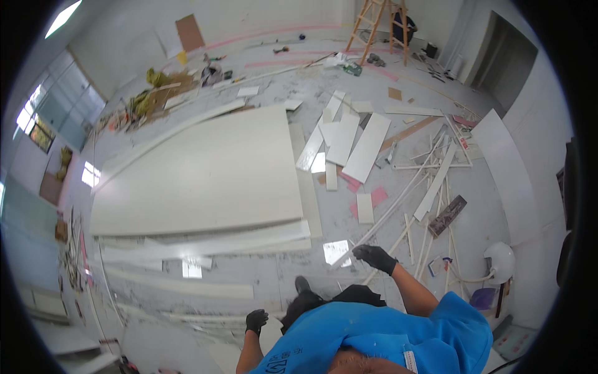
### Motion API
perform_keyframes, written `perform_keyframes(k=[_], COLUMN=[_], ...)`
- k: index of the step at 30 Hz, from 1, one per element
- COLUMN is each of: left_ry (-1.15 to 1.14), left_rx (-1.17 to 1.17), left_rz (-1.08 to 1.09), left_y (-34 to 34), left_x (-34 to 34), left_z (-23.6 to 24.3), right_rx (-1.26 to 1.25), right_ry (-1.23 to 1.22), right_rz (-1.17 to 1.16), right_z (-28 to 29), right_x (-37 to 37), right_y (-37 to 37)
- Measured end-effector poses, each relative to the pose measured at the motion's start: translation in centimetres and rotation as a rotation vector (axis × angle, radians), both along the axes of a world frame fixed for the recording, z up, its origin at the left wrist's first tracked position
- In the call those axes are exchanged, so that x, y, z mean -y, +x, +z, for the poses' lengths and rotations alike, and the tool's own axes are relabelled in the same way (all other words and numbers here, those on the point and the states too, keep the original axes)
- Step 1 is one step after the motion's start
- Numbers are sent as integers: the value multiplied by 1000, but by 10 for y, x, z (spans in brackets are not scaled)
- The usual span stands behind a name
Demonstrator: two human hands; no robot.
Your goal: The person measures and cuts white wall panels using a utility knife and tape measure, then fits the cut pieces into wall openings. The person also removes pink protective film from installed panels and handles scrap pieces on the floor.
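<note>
My right hand (pixel 374 257), in a black glove, reaches out over the floor. Its fingers are closed round the near part of a long, thin white trim strip (pixel 398 204), which slants away to the far right. Down by my left side hangs my left hand (pixel 256 320), also gloved in black. The fingers there are curled in, and I see nothing held in them. Close to that hand lies a white board piece (pixel 270 333), partly hidden by my blue shirt.
A large white panel (pixel 205 171) covers the floor on the left. Cut white boards (pixel 367 146) lie ahead, with loose strips (pixel 436 187) and a printed box (pixel 448 215) to the right. A white helmet (pixel 499 263) sits near the right wall. A wooden ladder (pixel 367 31) stands far back.
</note>
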State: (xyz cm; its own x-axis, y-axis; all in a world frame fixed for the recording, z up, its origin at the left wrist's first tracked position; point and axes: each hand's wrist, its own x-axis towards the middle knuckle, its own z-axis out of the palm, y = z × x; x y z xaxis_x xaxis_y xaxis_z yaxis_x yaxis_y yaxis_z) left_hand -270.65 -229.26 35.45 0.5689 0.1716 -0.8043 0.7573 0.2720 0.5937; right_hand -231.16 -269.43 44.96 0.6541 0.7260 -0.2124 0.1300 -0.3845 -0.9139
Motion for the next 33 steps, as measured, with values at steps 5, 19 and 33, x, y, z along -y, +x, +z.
perform_keyframes(k=[5, 19, 33], left_ry=[47, 642, 573], left_rx=[-36, 168, 231], left_rz=[236, -710, -624], left_y=[133, 435, 724], left_x=[-85, -120, -152], left_z=[36, 27, 32], right_rx=[454, -8, -519], right_ry=[-443, -465, 116], right_rz=[70, -227, -660], right_z=[-22, -143, -28], right_x=[37, 79, -77], right_y=[15, 316, 635])
